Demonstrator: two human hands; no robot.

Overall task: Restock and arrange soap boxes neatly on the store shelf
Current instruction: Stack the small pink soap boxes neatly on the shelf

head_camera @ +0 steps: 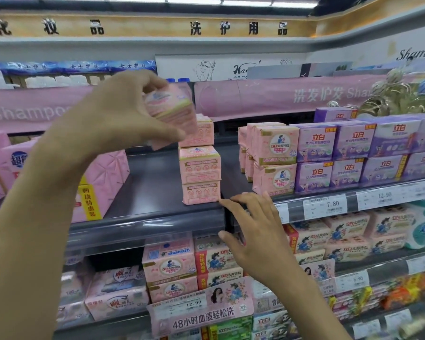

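Observation:
My left hand [123,119] grips a pink soap box [172,111], held tilted in the air just left of and above a stack of pink soap boxes [199,168] that stands on the dark shelf [152,192]. A further pink box sits behind the top of that stack. My right hand [253,227] is open with fingers spread, its fingertips touching the shelf's front edge beside the bottom box of the stack. Right of the gap stand more pink soap boxes [272,153], two high.
Purple soap boxes [349,155] fill the shelf's right part. Large pink multipacks [101,177] stand at the left. Price tags [325,204] line the shelf rail. The lower shelf holds pink soap packs [169,266] and a promotional sign [201,307].

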